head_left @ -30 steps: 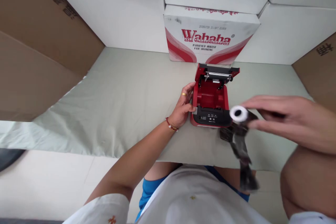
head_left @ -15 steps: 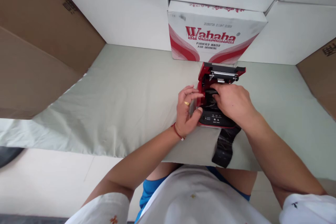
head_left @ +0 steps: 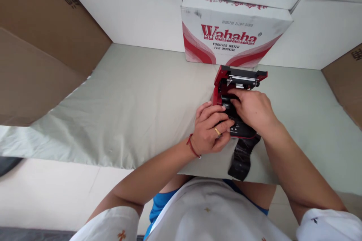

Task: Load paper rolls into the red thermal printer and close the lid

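A red and black label printer stands on the cloth with its lid raised. My right hand reaches into its open compartment, index finger and thumb curled round a dark, shiny roll that is partly hidden. My left hand lies over the front left corner of the printer, fingers bent onto the black front panel and thumb lower at the front edge; it covers part of the panel's buttons. From the printer's front hangs a loose black film strip, curling down towards the table edge.
A white and red Wahaha water carton stands right behind the printer. White boxes form a wall at the back. Brown cartons stand at the left and right. A pale green cloth covers the table, its front edge near my body.
My left hand has come down and right, from the printer's left side onto its front panel, with its fingers bending. My right hand stays inside the compartment, nearly unmoved.
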Available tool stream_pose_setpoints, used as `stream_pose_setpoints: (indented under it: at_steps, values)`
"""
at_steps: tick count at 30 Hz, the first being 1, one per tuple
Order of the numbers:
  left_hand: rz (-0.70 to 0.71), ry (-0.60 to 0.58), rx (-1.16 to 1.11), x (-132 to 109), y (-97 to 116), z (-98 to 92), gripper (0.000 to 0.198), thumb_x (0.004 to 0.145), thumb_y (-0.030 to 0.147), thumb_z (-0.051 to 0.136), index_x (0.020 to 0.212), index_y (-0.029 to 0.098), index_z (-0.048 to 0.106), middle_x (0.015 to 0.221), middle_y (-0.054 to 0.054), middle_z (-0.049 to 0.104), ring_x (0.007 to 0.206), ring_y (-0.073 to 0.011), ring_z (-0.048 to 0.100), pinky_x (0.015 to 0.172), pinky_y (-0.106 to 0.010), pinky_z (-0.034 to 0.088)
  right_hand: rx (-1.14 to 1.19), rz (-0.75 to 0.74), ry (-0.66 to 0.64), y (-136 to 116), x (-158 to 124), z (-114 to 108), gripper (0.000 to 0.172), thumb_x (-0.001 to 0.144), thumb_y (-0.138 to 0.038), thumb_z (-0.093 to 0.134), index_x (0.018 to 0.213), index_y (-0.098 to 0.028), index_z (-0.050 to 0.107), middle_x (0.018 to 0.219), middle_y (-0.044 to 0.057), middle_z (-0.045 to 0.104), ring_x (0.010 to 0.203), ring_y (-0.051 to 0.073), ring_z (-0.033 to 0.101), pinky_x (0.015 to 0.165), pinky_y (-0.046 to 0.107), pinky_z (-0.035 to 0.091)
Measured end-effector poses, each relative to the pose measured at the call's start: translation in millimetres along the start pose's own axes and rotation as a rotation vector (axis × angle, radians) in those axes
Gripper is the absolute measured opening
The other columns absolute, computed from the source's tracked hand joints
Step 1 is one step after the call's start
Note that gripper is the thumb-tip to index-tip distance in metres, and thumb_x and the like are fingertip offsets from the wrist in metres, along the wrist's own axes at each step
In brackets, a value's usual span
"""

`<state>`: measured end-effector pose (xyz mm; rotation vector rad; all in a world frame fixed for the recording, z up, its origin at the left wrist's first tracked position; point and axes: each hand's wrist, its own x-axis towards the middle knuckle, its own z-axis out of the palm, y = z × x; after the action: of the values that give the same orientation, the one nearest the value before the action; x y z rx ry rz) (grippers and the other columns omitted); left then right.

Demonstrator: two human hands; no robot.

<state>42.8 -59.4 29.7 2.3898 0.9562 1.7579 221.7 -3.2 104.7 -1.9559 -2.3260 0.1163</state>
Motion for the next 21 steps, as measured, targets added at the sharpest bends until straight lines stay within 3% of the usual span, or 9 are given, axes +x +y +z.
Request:
stream_pose_setpoints:
  at_steps: [4,5,7,9,10,11,14,18,21]
  values:
    - [0.059,-0.033,0.030,2,4,-1.1,0.021,0.092,0.022,0.066,0.111,0.027,0.073,0.098,0.001,0.085,0.112,-0.0212,0.078,0.121,-0.045,0.048,0.309,-0.113,0.066,2,-16,-13,0.024,0.101,-0.027,0.066,0.113,-0.029,0.087,0.106,0.003,0.089,0.090,0.026,0.082,0.084,0.039,0.060]
    - [0.081,-0.039,0.039,2,6,-0.9,0.021,0.092,0.023,0.066,0.112,0.026,0.073,0.098,0.001,0.085,0.110,-0.0211,0.078,0.119,-0.045,0.049,0.424,-0.118,0.158,4,-21,-18,0.019,0.102,-0.029,0.068,0.106,-0.028,0.087,0.100,0.002,0.088,0.085,0.023,0.080,0.081,0.037,0.060]
    - [0.127,-0.049,0.052,1,8,-0.3,0.021,0.093,0.025,0.069,0.113,0.025,0.074,0.099,0.000,0.086,0.108,-0.0210,0.079,0.113,-0.043,0.052,0.597,-0.072,0.469,10,-27,-25,0.018,0.105,-0.034,0.069,0.101,-0.026,0.086,0.087,0.001,0.085,0.077,0.019,0.076,0.076,0.033,0.058]
    - [0.164,-0.064,0.067,1,11,0.1,0.020,0.095,0.028,0.071,0.114,0.023,0.074,0.098,-0.001,0.087,0.107,-0.0211,0.078,0.105,-0.041,0.053,0.637,-0.009,0.777,19,-24,-27,0.024,0.108,-0.039,0.067,0.111,-0.023,0.085,0.093,0.004,0.084,0.083,0.019,0.077,0.076,0.033,0.057]
    - [0.176,-0.074,0.078,1,12,0.1,0.020,0.096,0.030,0.072,0.114,0.022,0.074,0.098,-0.001,0.087,0.106,-0.0212,0.078,0.102,-0.041,0.053,0.630,-0.001,0.847,25,-19,-24,0.029,0.109,-0.042,0.066,0.120,-0.022,0.083,0.104,0.008,0.085,0.093,0.020,0.078,0.080,0.034,0.058]
    - [0.183,-0.081,0.091,1,13,0.0,0.019,0.097,0.031,0.073,0.114,0.022,0.074,0.097,-0.001,0.087,0.105,-0.0211,0.078,0.099,-0.041,0.052,0.631,-0.007,0.855,31,-14,-21,0.035,0.110,-0.046,0.064,0.128,-0.021,0.081,0.117,0.011,0.085,0.104,0.022,0.078,0.086,0.035,0.059]
    - [0.201,-0.104,0.117,3,13,-0.6,0.019,0.100,0.034,0.076,0.114,0.021,0.074,0.096,-0.001,0.086,0.100,-0.0202,0.077,0.095,-0.041,0.051,0.722,-0.042,0.666,43,2,-5,0.048,0.112,-0.058,0.057,0.142,-0.025,0.075,0.137,0.012,0.081,0.123,0.024,0.076,0.106,0.044,0.059]
    - [0.240,-0.117,0.109,5,11,-1.2,0.019,0.101,0.033,0.077,0.112,0.018,0.074,0.094,-0.002,0.085,0.095,-0.0190,0.074,0.088,-0.039,0.050,0.855,-0.057,0.601,39,-7,8,0.041,0.114,-0.056,0.055,0.128,-0.028,0.083,0.116,0.004,0.086,0.113,0.023,0.080,0.108,0.046,0.060]
    - [0.238,-0.110,0.123,3,11,-1.0,0.017,0.100,0.032,0.077,0.112,0.020,0.075,0.099,-0.002,0.084,0.100,-0.0194,0.073,0.092,-0.039,0.051,0.855,-0.198,0.607,36,-34,12,0.038,0.116,-0.046,0.053,0.116,-0.028,0.087,0.115,0.005,0.087,0.115,0.025,0.081,0.108,0.047,0.061]
